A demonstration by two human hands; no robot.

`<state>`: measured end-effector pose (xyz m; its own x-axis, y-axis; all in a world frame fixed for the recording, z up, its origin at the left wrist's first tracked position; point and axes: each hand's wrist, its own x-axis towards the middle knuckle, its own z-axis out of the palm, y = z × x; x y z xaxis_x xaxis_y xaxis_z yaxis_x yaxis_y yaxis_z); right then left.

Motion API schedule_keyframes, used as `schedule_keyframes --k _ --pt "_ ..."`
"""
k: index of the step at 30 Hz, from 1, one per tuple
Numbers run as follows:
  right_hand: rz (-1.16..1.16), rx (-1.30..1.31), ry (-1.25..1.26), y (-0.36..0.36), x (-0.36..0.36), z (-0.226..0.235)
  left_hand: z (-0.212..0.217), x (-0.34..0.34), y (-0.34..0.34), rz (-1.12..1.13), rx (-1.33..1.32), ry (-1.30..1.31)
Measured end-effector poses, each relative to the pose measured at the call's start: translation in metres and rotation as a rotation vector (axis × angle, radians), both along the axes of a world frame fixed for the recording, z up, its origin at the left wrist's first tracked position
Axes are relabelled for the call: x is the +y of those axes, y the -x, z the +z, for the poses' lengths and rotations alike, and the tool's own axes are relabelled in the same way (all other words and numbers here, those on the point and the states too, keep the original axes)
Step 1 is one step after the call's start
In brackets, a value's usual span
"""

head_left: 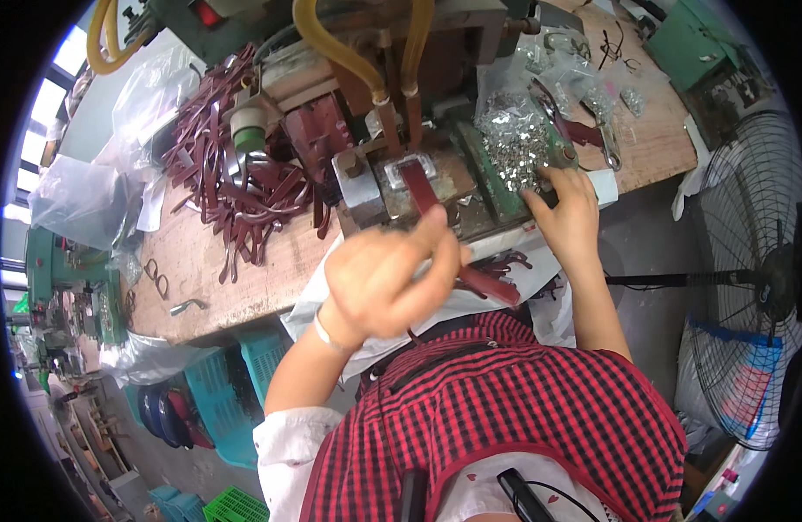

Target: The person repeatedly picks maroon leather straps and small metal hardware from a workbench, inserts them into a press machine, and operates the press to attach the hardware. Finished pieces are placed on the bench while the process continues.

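Observation:
My left hand (388,277), slightly blurred, is closed with its fingertips pinching a dark red eyeglass temple (421,189). The temple's far end lies on the small metal fixture of a green press (471,174), below two upright copper-coloured rods. My right hand (568,209) rests at the press's right edge, thumb and forefinger apart, touching the border of a heap of tiny silvery metal parts (510,143). I cannot make out anything between its fingers. Just below the left hand, another dark red strip (490,285) lies over the white cloth at my lap.
A big pile of dark red temples (231,174) covers the table left of the press. Yellow hoses (336,48) hang above the fixture. Pliers (610,146) and plastic bags lie at the right. A caged fan (749,270) stands at far right; teal crates (223,404) sit below the table.

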<state>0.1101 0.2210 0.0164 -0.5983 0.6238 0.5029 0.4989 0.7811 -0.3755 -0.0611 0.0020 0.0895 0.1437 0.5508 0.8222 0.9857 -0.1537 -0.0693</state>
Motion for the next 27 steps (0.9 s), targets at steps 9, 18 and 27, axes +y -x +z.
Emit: schedule_keyframes --k 9,18,27 --pt "-0.013 0.205 0.071 0.046 0.042 -0.014 -0.014 0.000 0.008 -0.031 0.003 -0.083" --pt "0.365 -0.035 -0.254 0.066 0.035 -0.004 -0.018 0.001 0.007 -0.036 -0.020 -0.153" --pt "0.090 0.100 -0.174 0.041 0.024 -0.023 -0.032 -0.067 0.009 0.173 -0.103 -0.056"
